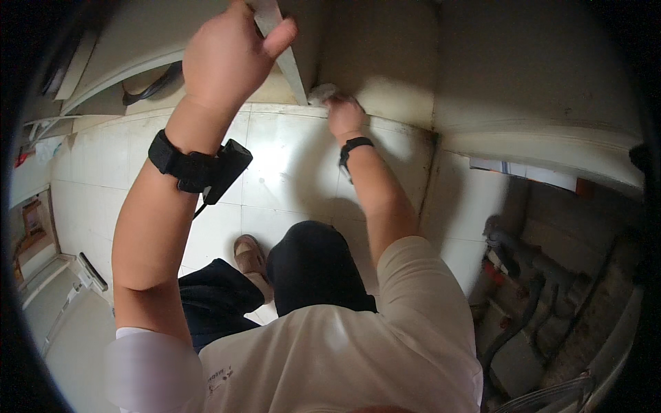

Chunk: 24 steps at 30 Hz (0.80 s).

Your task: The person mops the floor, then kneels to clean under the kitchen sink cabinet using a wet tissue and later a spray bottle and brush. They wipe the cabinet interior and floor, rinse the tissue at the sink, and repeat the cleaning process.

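Observation:
At the top of the head view, my left hand is closed around the edge of a light-coloured panel, perhaps a cabinet door, with the thumb on its near side. Lower down and to the right, my right hand holds a whitish crumpled cloth against the base of the wall, beside the panel's bottom corner. The fingertips of my right hand are partly hidden. Black straps with devices are on both wrists.
White floor tiles lie under me. On the right, dark pipes run through an open recess below a pale ledge. A curved dark hose lies at upper left. A squeegee-like head stands at lower left.

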Tool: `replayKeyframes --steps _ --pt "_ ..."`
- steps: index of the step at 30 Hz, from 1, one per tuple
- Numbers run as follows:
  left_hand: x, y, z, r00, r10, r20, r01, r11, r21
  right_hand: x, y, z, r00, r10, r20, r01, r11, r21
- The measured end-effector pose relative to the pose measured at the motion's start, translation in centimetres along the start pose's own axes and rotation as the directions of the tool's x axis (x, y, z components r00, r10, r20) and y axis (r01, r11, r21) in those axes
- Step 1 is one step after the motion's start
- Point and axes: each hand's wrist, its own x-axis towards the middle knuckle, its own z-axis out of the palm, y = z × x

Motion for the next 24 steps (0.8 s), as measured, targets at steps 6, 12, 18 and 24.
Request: replayKeyframes --steps 6,12,18,24 --pt "-0.1 0.0 0.1 0.999 -0.024 -0.028 0.023 0.999 -0.036 -2.5 14.6 -10.1 0.991 0.057 -0.121 -0.105 0.894 -0.436" --pt "-0.2 0.0 0.1 0.999 -0.031 -0.044 0.029 0.999 -0.043 -2.4 11.5 -7.0 0.895 0.373 -0.245 -0.398 0.915 -0.059" --pt "0.0 0.0 0.2 0.998 -0.033 -0.057 0.031 0.999 -0.033 0.0 -1.1 -2.0 0.916 0.401 0.020 -0.392 0.880 0.271" --pt "0.1 0.2 0.1 0.998 -0.052 -0.019 0.051 0.998 -0.034 1.3 -1.9 0.9 0.990 -0.062 0.130 0.069 0.997 -0.048"
